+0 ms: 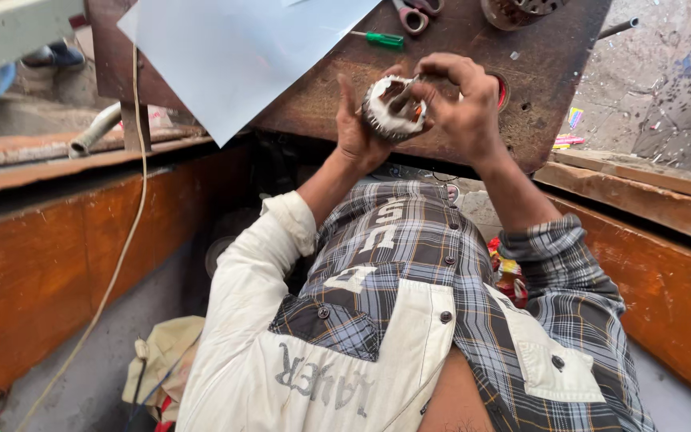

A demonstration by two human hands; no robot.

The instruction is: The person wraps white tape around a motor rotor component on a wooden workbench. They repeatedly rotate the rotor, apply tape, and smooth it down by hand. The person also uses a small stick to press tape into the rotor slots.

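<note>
White-lined, round motor stator (pixel 393 108) held up above the rusty metal table (pixel 441 48), cupped from behind by the left hand (pixel 355 128), fingers mostly hidden behind it. Right hand (pixel 461 100) closed over its right edge, fingertips pinched at the core; whatever sits between them too small to make out. Beyond the grip: green screwdriver (pixel 383 38), scissors (pixel 416 14) cut off at the top, white sheet (pixel 233 48) to the left.

Round motor stator (pixel 392 108), white-lined slots, tilted, held above rusty workbench (pixel 337 88)
</note>
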